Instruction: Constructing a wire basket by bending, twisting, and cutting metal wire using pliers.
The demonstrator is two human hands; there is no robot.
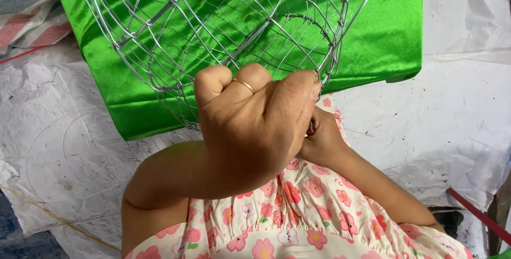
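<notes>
Left hand: fist gripping the wire frame, near centre.
Right hand: mostly hidden; its fingers' state cannot be told.
Green cloth: far side.

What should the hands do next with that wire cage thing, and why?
Probably turn the wire frame a little. The left hand grips its lower rim tightly and hides the spot where the right hand is working, just beneath it. Turning may bring the next wire crossing near, above the green cloth.

Round silver wire frame, open-meshed, tilted above green satin cloth
</notes>
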